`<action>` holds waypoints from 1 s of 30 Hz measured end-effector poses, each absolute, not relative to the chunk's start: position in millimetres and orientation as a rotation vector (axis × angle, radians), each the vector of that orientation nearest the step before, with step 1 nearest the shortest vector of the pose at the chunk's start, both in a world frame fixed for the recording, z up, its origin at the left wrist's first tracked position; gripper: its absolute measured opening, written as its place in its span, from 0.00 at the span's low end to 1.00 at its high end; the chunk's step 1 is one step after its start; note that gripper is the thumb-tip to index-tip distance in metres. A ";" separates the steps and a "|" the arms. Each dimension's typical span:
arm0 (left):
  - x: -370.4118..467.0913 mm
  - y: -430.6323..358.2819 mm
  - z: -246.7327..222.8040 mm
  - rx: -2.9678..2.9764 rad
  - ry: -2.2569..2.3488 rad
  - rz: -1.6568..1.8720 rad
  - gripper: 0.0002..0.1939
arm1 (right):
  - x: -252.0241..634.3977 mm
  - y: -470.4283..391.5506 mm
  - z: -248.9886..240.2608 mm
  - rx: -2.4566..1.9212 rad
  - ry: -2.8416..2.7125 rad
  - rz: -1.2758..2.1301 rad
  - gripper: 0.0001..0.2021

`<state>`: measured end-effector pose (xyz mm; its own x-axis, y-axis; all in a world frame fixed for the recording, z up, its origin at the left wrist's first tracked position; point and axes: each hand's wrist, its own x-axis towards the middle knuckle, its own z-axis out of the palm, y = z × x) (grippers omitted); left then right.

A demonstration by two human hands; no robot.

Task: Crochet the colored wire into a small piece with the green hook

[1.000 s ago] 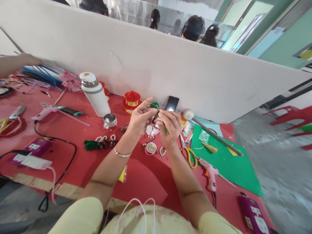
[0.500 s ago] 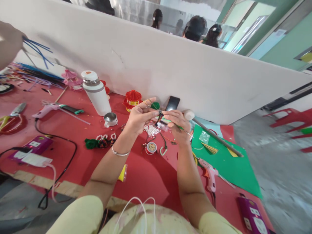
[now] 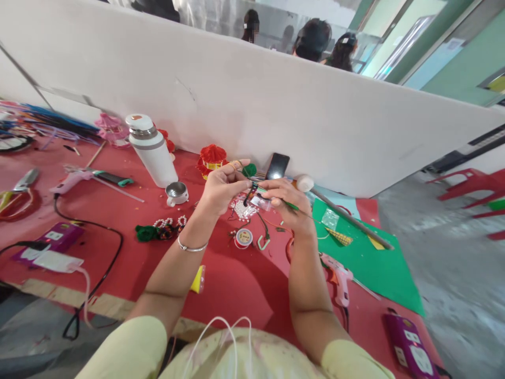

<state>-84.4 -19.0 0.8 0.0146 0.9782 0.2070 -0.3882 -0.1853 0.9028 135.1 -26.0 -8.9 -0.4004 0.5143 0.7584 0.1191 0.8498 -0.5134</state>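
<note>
My left hand pinches a small dark crochet piece with reddish bits between thumb and fingers, and yarn runs over its raised index finger. Close against it, my right hand is closed around a thin crochet hook with a green grip, its tip at the piece. Behind the fingers lies a green yarn ball. Below the hands are white beads, a spool and a bent pale green hook shape. A green crochet piece with bead loops lies left.
A white bottle and metal cup stand left, near a red ornament. A phone leans at the white partition. Glue guns, scissors and power strips lie around. Several people sit beyond.
My right hand has shifted slightly, with the hook lying flatter. Another person's hand with blue stems at the far left has gone from view. The camera view has moved a little.
</note>
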 end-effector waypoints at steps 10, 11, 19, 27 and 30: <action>-82.0 -26.9 3.8 1.019 0.608 1.325 0.25 | 127.3 -23.5 -24.3 -0.403 -1.597 0.824 0.15; -80.5 -26.8 3.5 1.008 0.604 1.314 0.25 | 123.4 -21.9 -26.1 -0.392 -1.575 0.806 0.14; -74.8 -27.9 5.8 0.967 0.647 1.359 0.24 | 109.0 -23.1 -27.9 -0.484 -1.587 0.613 0.11; -77.6 -31.7 9.9 0.909 0.563 1.306 0.23 | 101.0 -30.8 -30.9 -0.403 -1.481 0.798 0.10; -75.4 -32.4 10.2 0.930 0.574 1.324 0.23 | 103.6 -35.0 -24.5 -0.448 -1.499 0.754 0.08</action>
<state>-75.4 -32.4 10.2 0.1911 0.9704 0.1477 -0.5553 -0.0172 0.8315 103.6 -35.0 -24.5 -0.0880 0.6876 0.7207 -0.1690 0.7027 -0.6911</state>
